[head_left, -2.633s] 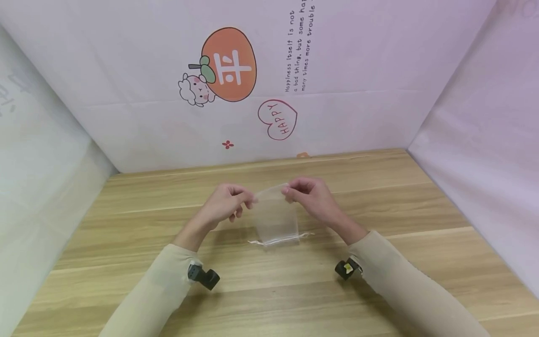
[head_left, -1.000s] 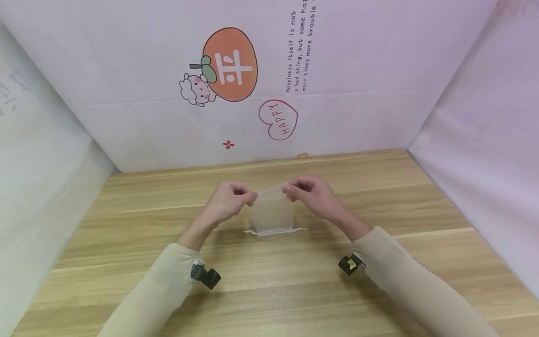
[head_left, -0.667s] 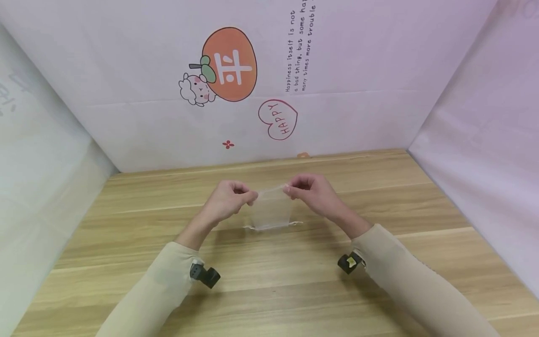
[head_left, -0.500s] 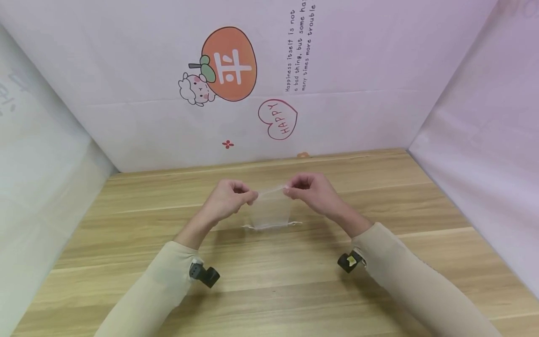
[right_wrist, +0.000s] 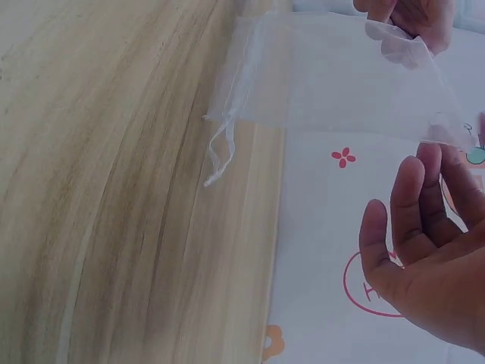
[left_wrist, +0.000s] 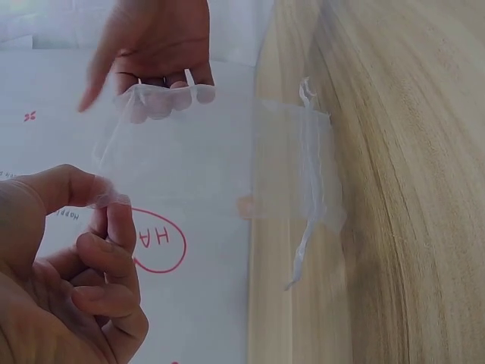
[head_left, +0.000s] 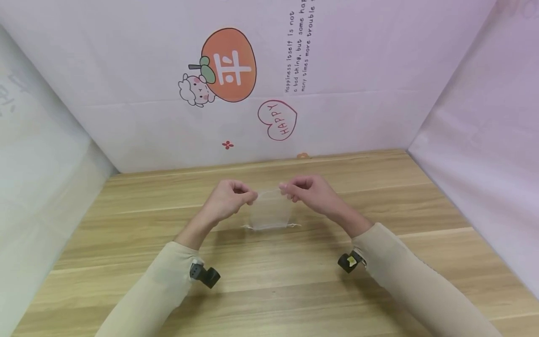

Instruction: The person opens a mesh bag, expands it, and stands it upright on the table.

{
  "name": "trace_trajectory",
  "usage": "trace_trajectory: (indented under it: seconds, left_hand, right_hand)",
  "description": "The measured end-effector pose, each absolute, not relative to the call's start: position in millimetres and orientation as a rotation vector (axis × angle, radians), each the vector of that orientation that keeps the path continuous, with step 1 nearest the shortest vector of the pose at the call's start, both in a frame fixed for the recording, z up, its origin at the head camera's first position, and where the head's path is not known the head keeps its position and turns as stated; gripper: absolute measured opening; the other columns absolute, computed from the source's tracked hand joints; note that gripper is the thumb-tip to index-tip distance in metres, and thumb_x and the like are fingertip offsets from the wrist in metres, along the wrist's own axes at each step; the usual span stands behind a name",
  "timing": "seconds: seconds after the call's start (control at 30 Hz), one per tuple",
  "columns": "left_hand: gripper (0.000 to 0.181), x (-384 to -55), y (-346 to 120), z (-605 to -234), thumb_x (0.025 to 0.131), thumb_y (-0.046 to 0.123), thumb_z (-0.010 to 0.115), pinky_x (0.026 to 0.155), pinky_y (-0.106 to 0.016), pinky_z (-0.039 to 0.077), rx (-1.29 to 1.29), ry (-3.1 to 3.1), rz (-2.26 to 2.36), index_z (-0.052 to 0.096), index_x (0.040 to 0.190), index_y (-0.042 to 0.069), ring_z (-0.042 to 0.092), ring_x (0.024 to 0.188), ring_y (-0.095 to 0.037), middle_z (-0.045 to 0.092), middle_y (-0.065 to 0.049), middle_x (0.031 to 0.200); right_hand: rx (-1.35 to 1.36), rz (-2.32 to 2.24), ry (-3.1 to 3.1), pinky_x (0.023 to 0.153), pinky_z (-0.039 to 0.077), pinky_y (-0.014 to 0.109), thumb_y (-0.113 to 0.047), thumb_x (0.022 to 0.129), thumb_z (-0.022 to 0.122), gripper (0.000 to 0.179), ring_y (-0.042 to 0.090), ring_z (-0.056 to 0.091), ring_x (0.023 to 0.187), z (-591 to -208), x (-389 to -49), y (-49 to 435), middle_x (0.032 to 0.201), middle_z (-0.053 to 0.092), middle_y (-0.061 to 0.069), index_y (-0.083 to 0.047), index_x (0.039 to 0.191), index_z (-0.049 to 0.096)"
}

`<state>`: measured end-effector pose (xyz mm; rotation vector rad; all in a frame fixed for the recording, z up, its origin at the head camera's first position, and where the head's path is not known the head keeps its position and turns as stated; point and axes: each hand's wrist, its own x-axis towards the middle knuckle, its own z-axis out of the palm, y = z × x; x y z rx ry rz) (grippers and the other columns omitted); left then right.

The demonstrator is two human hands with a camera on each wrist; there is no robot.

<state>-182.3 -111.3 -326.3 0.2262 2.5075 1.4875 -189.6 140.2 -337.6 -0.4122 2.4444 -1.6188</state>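
A sheer white drawstring bag [head_left: 271, 210] hangs above the table between both hands, its drawstring [left_wrist: 309, 167] at the lower end. My left hand [head_left: 229, 201] pinches the bag's upper left corner between thumb and forefinger, seen closely in the left wrist view. My right hand [head_left: 313, 194] is at the opposite upper corner. In the left wrist view its thumb stands apart from the bag, while its fingertips show through the thin fabric. Seen from the right wrist, the fingers [right_wrist: 409, 182] of that hand are fairly straight and touch the bag's edge.
The wooden table [head_left: 269, 290] runs back to a white printed sheet [head_left: 358, 93] standing upright behind it. Further white sheets rise on the left [head_left: 50, 140] and right [head_left: 484, 140]. A small black camera [head_left: 205, 274] is worn at each wrist.
The bag's drawstring end has risen and moved farther back from the first frame. Most recently, the right thumb has moved slightly left and apart from the fingers; the left hand keeps its pinch.
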Motion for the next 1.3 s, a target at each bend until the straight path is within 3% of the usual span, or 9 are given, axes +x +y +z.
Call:
trace_trajectory:
  seconds: [0.23, 0.43, 0.63, 1.0, 1.3]
  left_hand:
    - [0.02, -181.4, -112.6, -326.2, 0.091, 0.023, 0.072, 0.049, -0.025, 0.036, 0.262, 2.5, 1.496, 0.072, 0.087, 0.003, 0.043, 0.056, -0.013, 0.062, -0.003, 0.076]
    - [0.017, -180.8, -111.8, -326.2, 0.09, 0.021, 0.073, 0.051, -0.025, 0.041, 0.268, 2.512, 1.49, 0.072, 0.089, 0.004, 0.047, 0.059, -0.014, 0.065, -0.007, 0.081]
    - [0.014, -181.2, -111.3, -327.3, 0.088, 0.02, 0.074, 0.053, -0.027, 0.042, 0.262, 2.51, 1.492, 0.07, 0.087, 0.006, 0.049, 0.061, -0.015, 0.062, -0.004, 0.081]
    - [0.012, -183.3, -106.4, -328.9, 0.09, 0.016, 0.072, 0.054, -0.025, 0.043, 0.292, 2.484, 1.522, 0.071, 0.095, 0.005, 0.051, 0.065, -0.015, 0.065, -0.005, 0.082]
    - [0.025, -182.4, -106.9, -325.4, 0.093, 0.032, 0.072, 0.05, -0.026, 0.034, 0.354, 2.482, 1.424, 0.078, 0.101, 0.009, 0.046, 0.059, -0.015, 0.067, -0.003, 0.087]
  right_hand:
    - [-0.491, -1.593, 2.506, 0.06, 0.04, 0.027, -0.021, 0.098, 0.068, 0.017, 0.023, 0.053, 0.075, -337.5, -188.1, 139.8, 0.08, 0.062, 0.008, -0.007, 0.089, 0.071]
    - [-0.503, -1.523, 2.562, 0.067, 0.047, 0.03, -0.018, 0.097, 0.07, 0.014, 0.023, 0.057, 0.079, -335.2, -188.5, 137.2, 0.086, 0.066, 0.009, -0.005, 0.092, 0.069]
    - [-0.471, -1.51, 2.557, 0.074, 0.05, 0.032, -0.013, 0.094, 0.072, 0.009, 0.02, 0.06, 0.082, -334.1, -189.9, 136.2, 0.088, 0.067, 0.007, -0.004, 0.094, 0.069]
    - [-0.581, -1.373, 2.606, 0.068, 0.048, 0.03, -0.01, 0.092, 0.072, 0.006, 0.017, 0.057, 0.078, -330.2, -192.3, 137.1, 0.087, 0.069, 0.003, -0.007, 0.095, 0.076]
    - [-0.549, -1.387, 2.596, 0.063, 0.044, 0.026, -0.011, 0.092, 0.074, 0.006, 0.017, 0.053, 0.073, -323.5, -190.6, 135.8, 0.081, 0.065, 0.004, -0.006, 0.09, 0.072]
